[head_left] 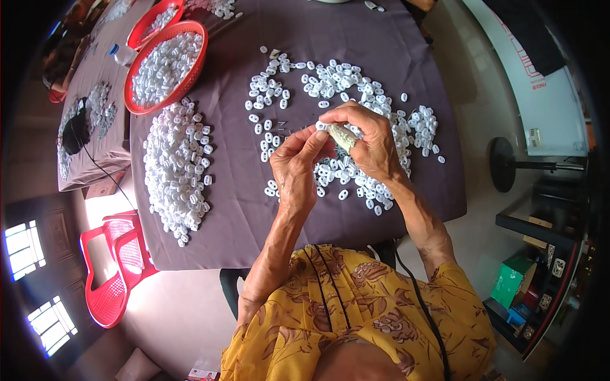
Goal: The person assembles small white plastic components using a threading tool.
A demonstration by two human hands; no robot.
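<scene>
Above the middle of the table, my two hands meet. A small white oval piece (322, 126) with dark spots is pinched in the fingertips of my left hand (294, 166). My right hand (375, 141) is closed around a pale cream, rough-surfaced thick stick (343, 136); its kind I cannot make out, and its tip points at the white piece. Below and around the hands lie many loose white oval pieces (337, 77) of the same sort. A few thin dark metal bits (283, 127) lie on the cloth beside my left hand, partly hidden.
A long heap of white pieces (176, 168) lies to the left on the dark tablecloth (235, 216). Behind it stands a red basket (202, 57) full of them. A second table, a red chair (114, 279), a black round-based stand (502, 165) and shelves surround the table.
</scene>
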